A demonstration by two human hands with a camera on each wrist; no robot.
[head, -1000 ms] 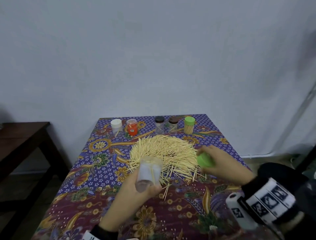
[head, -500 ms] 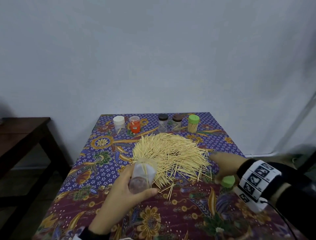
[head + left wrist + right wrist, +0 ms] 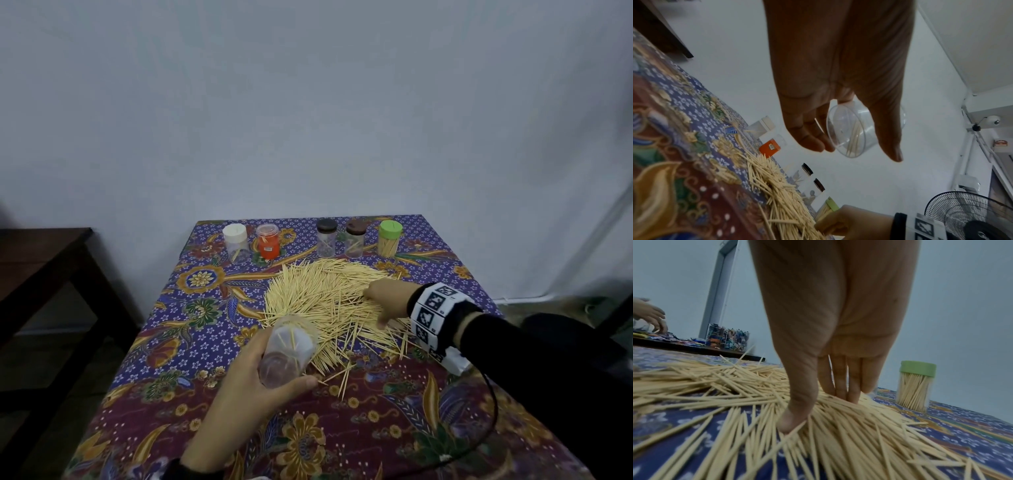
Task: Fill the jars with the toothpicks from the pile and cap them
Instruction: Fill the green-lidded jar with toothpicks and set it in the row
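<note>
Right hand now down in the toothpick pile, green cap gone from it.
Left hand (image 3: 253, 387) grips the tilted open jar (image 3: 289, 351) at the near edge of the toothpick pile (image 3: 329, 294); right hand (image 3: 388, 296), fingers straight, presses into the pile's right side.

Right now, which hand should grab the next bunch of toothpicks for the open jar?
The right hand: its fingers already rest on the pile, thumb spread, holding nothing. The left hand is busy gripping the jar, tilted with its mouth toward the pile.
</note>
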